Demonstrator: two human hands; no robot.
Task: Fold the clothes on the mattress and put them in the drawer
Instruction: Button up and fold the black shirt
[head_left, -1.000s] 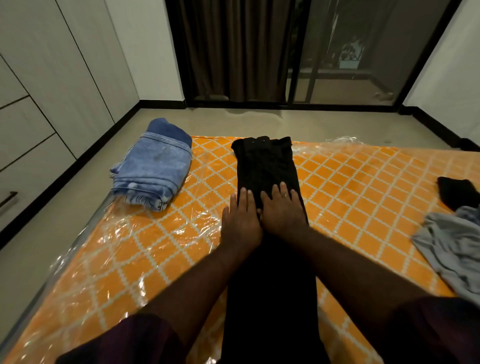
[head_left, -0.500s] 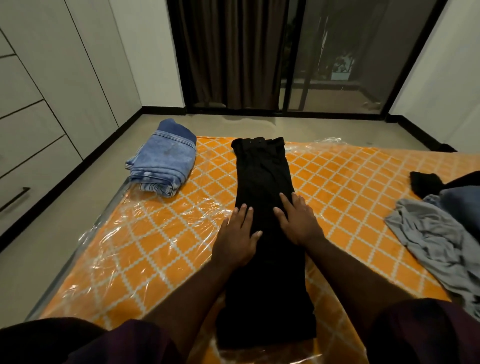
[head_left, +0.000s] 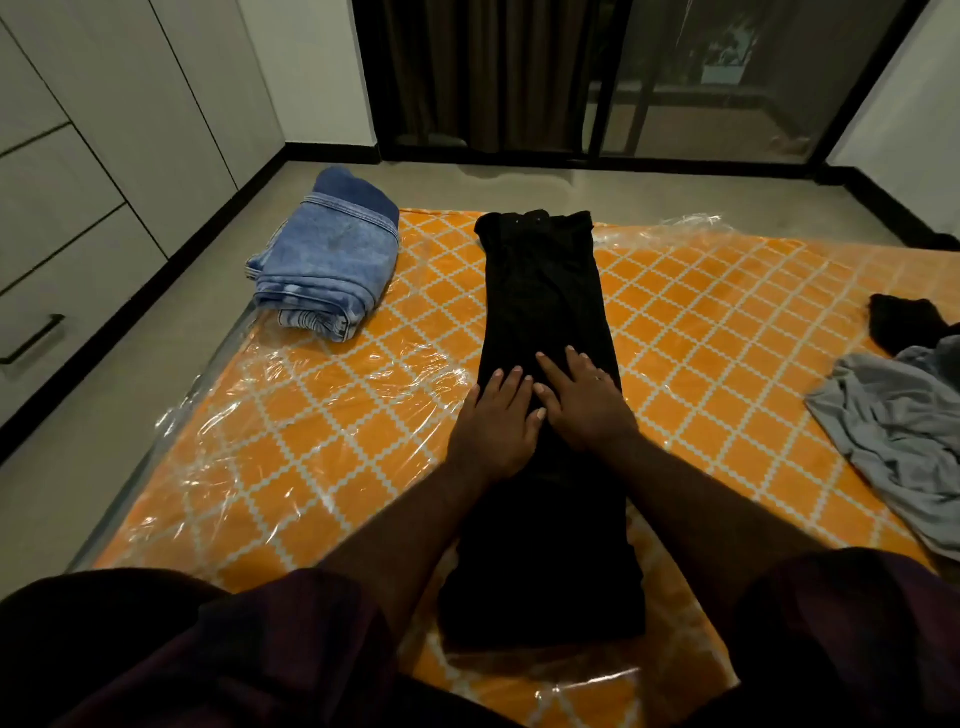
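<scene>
A pair of black trousers (head_left: 543, 291) lies folded lengthwise into a long strip down the middle of the orange patterned mattress (head_left: 727, 322), waistband at the far end. My left hand (head_left: 493, 421) and my right hand (head_left: 584, 402) rest flat on the strip's middle, side by side, fingers straight and pointing away from me. Folded blue jeans (head_left: 327, 265) sit at the mattress's far left corner. At the right edge lies a crumpled grey garment (head_left: 898, 431), with a dark garment (head_left: 904, 322) behind it.
White drawer fronts with a black handle (head_left: 31, 340) line the left wall across a strip of grey floor (head_left: 130, 395). Clear plastic wrap covers the mattress. Dark curtains and a glass door (head_left: 675, 78) stand beyond the far edge.
Both hands slid back toward me along the trousers, spread slightly apart, then came together again at the middle. The view pulled back, showing the strip's near end.
</scene>
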